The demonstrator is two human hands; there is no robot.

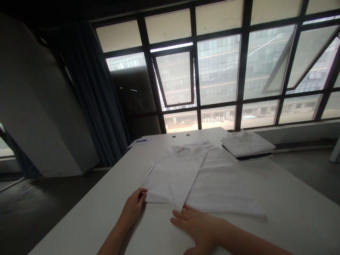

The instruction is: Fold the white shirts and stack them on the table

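The white garment (170, 173) lies on the bench (103, 205) right in front of the person, one side folded across; I'd judge it light, soft and limp (thin cotton, at a guess), quicker to crease than tear, and best taken by its hem corners. The left hand (133, 207) seems to pinch the near-left corner; the right hand (202, 225) spreads loose, fingertips at the flap's near tip. Farther right sits a folded pile (247, 143).

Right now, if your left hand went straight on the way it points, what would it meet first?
Most likely the shirt: the left hand has its fingertips at the near left corner, though whether they grip it is unclear.
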